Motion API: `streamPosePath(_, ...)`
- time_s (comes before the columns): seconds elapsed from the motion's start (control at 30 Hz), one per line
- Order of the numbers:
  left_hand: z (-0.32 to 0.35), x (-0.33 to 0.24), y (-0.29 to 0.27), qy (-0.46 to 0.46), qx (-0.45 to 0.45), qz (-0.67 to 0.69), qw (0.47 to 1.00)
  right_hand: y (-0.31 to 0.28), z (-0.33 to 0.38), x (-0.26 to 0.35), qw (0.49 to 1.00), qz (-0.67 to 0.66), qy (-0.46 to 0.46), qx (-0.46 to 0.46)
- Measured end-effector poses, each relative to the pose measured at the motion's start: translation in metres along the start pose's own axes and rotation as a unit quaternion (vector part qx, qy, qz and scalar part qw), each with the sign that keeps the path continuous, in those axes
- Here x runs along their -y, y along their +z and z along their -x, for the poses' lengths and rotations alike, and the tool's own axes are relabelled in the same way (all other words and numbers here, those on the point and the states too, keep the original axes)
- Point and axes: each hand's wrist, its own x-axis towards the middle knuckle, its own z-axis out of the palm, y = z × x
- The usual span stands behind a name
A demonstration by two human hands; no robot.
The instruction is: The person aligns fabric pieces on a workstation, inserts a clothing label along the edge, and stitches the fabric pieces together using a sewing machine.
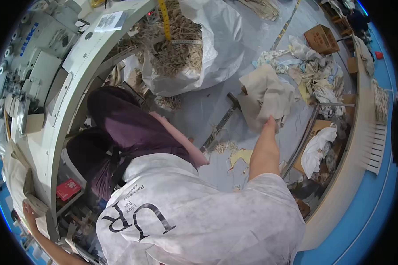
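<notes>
Stretched out to the right, my right hand (271,122) is closed on the lower edge of a crumpled beige cloth piece (263,90). The cloth hangs above the grey floor, and some fingers are hidden in its folds. Far to the left, my left hand (29,215) touches a folded beige cloth stack (20,176) on the edge of the white sewing table (53,163). Its fingers are small and partly hidden, so their grip is unclear.
A sewing machine (40,42) stands on the table. A big white sack (221,44) of fabric scraps lies ahead, with a yellow tape measure (164,20) hanging over it. Scrap cloths (316,73) and a cardboard box (321,39) lie right. A wooden-edged table (340,176) borders the right.
</notes>
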Motion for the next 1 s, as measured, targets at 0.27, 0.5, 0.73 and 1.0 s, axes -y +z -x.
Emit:
streamPosePath(0.27, 0.039, 0.006, 0.020, -0.025, 0.058, -0.190, 0.980, 0.050, 0.056, 0.025, 0.928, 0.293, -0.189, -0.129)
streamPosePath(0.5, 0.060, -0.129, 0.084, -0.049, -0.185, -0.159, 0.969, 0.056, 0.042, 0.086, 0.770, 0.334, -0.542, 0.030)
streamPosePath(0.73, 0.138, -0.234, 0.070, -0.123, -0.207, -0.192, 0.951, 0.177, 0.286, -0.003, 0.613, 0.283, -0.528, 0.515)
streamPosePath(1.0, 0.167, -0.235, 0.084, -0.018, -0.280, -0.112, 0.953, 0.181, 0.703, 0.058, 0.332, 0.390, -0.153, 0.845)
